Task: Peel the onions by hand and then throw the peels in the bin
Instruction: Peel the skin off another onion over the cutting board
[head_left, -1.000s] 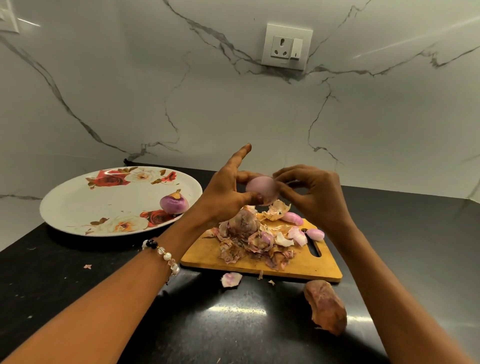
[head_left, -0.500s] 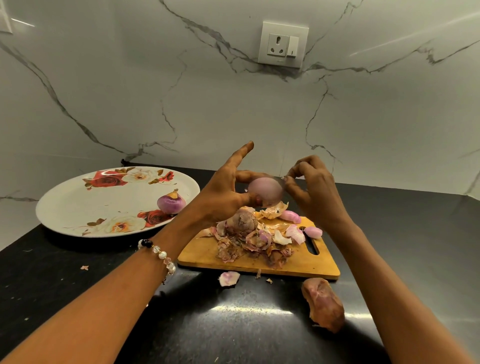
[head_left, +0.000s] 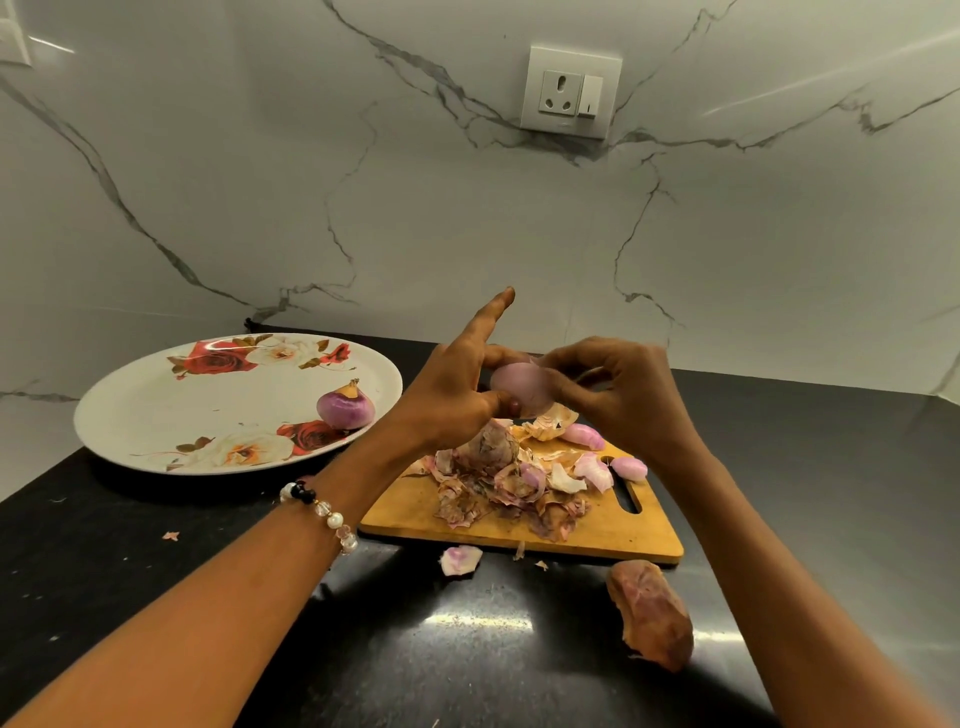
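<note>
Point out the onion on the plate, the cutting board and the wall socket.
Onion (head_left: 345, 410), head view: middle of its purple body.
Cutting board (head_left: 644, 540), head view: bare wood near its right front corner.
Wall socket (head_left: 570, 98), head view: centre of the faceplate.

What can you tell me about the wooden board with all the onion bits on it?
The wooden board is a flat, light-brown rectangle with rounded corners and a slot handle cut near its right edge. It lies flat on the black counter, just right of the flowery plate. A heap of dry onion peels covers its middle, and a few pink pieces sit near the handle. Both hands work above it without touching it.
</note>
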